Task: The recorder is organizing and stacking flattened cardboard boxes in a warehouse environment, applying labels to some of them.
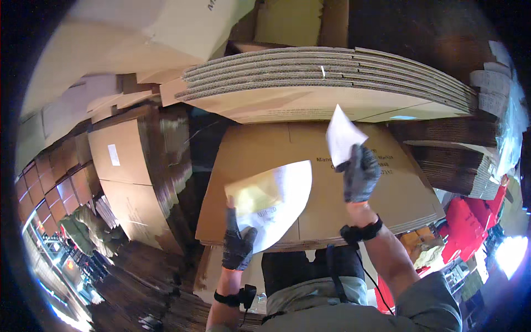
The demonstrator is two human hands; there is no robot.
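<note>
My left hand [239, 248], in a dark glove, is closed on the lower left edge of a white paper sheet [287, 199]. The sheet is curved, bears print and has a yellowish patch on its left half. My right hand [362, 174], also gloved, is closed on a smaller white paper [341, 135] that rises to a point above the fingers. Both papers are held over a stack of flat brown cardboard [260, 146], with dark print on its top sheet near my right hand. The two papers are apart from each other.
Just beyond stands a thick bundle of folded cardboard [326, 102], its layered edges upward. A tall cardboard stack [124, 166] with a white label is at left. More flattened cardboard [451, 166] lies at right, near red bags or cloth [470, 224] and clear plastic film [511, 130].
</note>
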